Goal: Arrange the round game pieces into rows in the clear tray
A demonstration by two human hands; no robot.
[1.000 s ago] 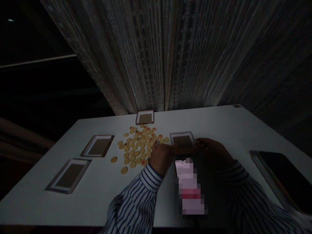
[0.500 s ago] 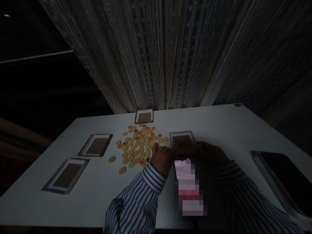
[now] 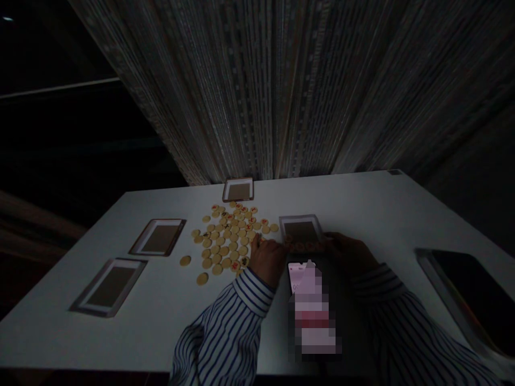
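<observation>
Round wooden pieces (image 3: 223, 250), some marked with red or black characters, lie spread across the middle of the white table. My left hand (image 3: 267, 260) is at their right edge, its fingers closed together; whatever they may hold is too small and dark to name. To its right is a shallow clear-rimmed tray (image 3: 301, 230) with several pieces lined up along its near side. My right hand (image 3: 351, 254) grips the right near corner of this tray. Both wrists are in striped sleeves.
Similar trays stand at the back (image 3: 238, 190), at the left (image 3: 159, 237) and at the front left (image 3: 108, 287). A lit phone (image 3: 298, 274), partly pixelated, lies between my forearms. A dark flat device (image 3: 470, 295) is at the right. A striped curtain hangs behind the table (image 3: 354, 198).
The view has shifted very slightly. Both hands, the tray and the pieces stay nearly where they were.
</observation>
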